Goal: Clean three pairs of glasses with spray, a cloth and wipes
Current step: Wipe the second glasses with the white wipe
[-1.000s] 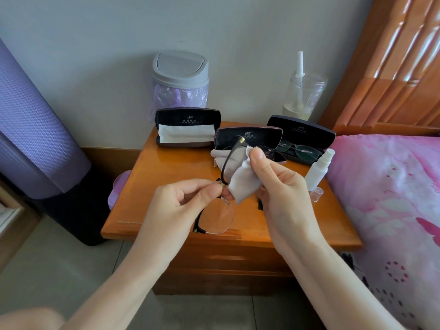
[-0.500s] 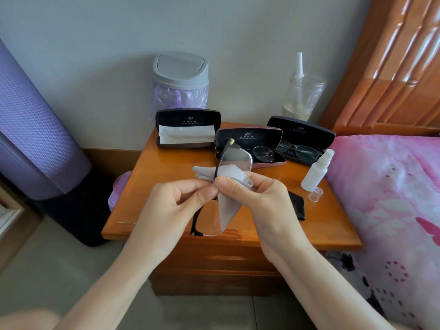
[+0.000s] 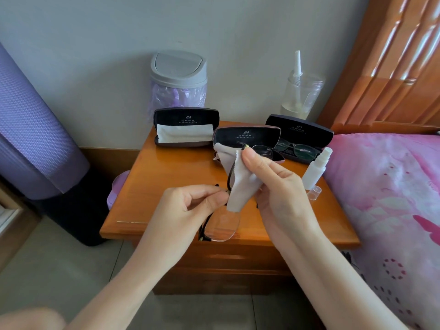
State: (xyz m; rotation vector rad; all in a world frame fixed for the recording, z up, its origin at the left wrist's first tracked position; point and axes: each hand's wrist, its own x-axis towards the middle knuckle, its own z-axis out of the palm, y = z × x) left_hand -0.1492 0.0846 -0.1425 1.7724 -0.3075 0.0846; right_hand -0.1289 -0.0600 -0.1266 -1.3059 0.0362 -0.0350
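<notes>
My left hand (image 3: 190, 210) pinches the bridge of a pair of half-rim glasses (image 3: 221, 226), held on end above the wooden nightstand (image 3: 166, 186). My right hand (image 3: 273, 186) pinches a grey cleaning cloth (image 3: 238, 182) around the upper lens. The lower lens is bare. Two other pairs lie in open cases: one in the middle case (image 3: 247, 136), one in the right case (image 3: 300, 136). A third open case (image 3: 185, 126) at the left holds only a white cloth. A small white spray bottle (image 3: 316, 169) stands by the right edge, its clear cap (image 3: 314, 192) beside it.
A grey-lidded bin (image 3: 178, 79) and a clear jar with a nozzle (image 3: 301, 91) stand behind the cases against the wall. A pink bedspread (image 3: 390, 198) borders the nightstand on the right. A purple roll (image 3: 31, 132) stands at the left.
My right hand has slid the cloth back up along the upper lens, from near the bridge to the top corner. My left hand has kept its pinch on the bridge.
</notes>
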